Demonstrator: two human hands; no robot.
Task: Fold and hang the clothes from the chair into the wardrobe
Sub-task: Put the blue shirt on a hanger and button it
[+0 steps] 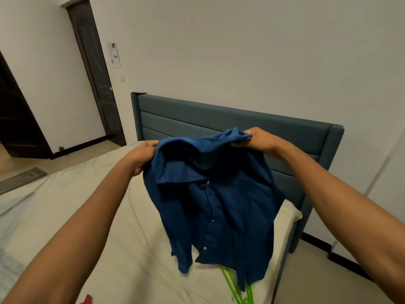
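A dark blue button-up shirt (pixel 217 205) hangs in the air above the bed, collar up and button placket facing me. My left hand (pixel 142 156) grips its left shoulder by the collar. My right hand (pixel 258 139) pinches the right shoulder, held a bit higher. The shirt's hem drapes down onto a bright green hanger (pixel 237 288) lying on the sheet, partly hidden by the fabric.
The bed (pixel 98 216) with a cream sheet fills the lower left, its blue-grey padded headboard (pixel 219 121) behind the shirt. A red item (pixel 87 300) peeks in at the bottom edge. A dark door (pixel 94 69) and a floor mat (pixel 19 178) lie to the left.
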